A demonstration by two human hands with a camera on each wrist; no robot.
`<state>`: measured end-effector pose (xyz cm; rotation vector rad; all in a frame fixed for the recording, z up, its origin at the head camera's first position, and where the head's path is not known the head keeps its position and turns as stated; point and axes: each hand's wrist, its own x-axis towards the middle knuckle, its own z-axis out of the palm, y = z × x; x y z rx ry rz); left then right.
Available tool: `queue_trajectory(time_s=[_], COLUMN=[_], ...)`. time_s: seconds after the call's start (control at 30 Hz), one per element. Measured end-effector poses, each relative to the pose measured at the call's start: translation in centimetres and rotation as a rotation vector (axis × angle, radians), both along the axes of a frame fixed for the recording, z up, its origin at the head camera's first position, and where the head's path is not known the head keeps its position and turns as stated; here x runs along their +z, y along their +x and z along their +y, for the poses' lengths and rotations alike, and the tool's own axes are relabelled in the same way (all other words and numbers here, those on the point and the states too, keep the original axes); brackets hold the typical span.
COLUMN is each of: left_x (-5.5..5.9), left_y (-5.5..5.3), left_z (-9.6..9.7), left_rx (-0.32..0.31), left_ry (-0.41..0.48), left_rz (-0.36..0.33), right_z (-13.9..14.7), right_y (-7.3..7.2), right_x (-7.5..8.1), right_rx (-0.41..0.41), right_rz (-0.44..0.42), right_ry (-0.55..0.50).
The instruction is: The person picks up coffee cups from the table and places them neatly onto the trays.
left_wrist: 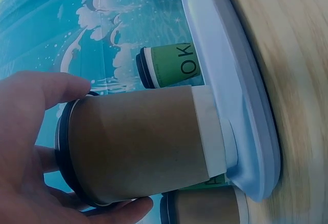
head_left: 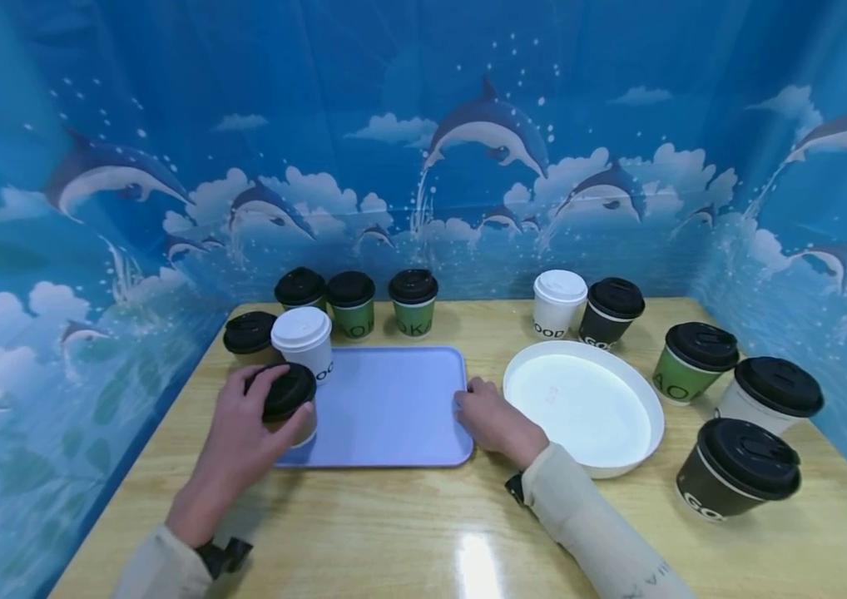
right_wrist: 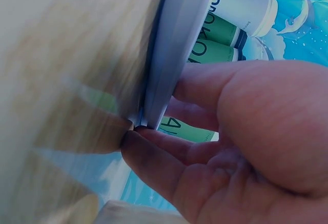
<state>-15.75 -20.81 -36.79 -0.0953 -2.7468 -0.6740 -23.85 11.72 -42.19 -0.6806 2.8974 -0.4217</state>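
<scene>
My left hand [head_left: 240, 433] grips a brown paper cup [left_wrist: 138, 142] around its black lid [head_left: 290, 389]. This cup is upright at the left front part of a lavender tray [head_left: 393, 408]; whether its base touches the tray I cannot tell. Just behind it, a white-lidded white cup [head_left: 304, 341] stands at the tray's left side. At the tray's right edge, my right hand [head_left: 498, 420] pinches the rim, with fingertips down near the tabletop in the right wrist view. Another brown cup [head_left: 250, 334] with a black lid stands to the left, partly hidden.
Green cups [head_left: 352, 308] with black lids line the back left. Right of the tray lies a round white dish [head_left: 584, 408]. Behind it stand a white cup [head_left: 557, 304] and a black cup [head_left: 609, 312]; more lidded cups [head_left: 738, 474] stand at the right. A dolphin-print curtain surrounds the wooden table [head_left: 364, 532].
</scene>
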Motion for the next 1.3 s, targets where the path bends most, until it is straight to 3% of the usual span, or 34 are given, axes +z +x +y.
queue_trajectory(time_s=[0.5,0.8,1.3], left_x=[-0.9,-1.1,-1.9], left_y=[-0.4,-0.8,-1.1], left_z=[-0.4,-0.4,-0.4], left_rx=[0.014,0.011,0.005], left_ry=[0.009,0.016,0.018], left_rz=[0.005,-0.044,-0.036], right_z=[0.2,0.2,0.0], right_y=[-0.1,-0.1,0.0], right_x=[-0.1,-0.1,0.2], right_rx=[-0.006,-0.002,-0.015], right_rz=[-0.014,-0.018,-0.043], right_ry=[0.013,0.015,0.005])
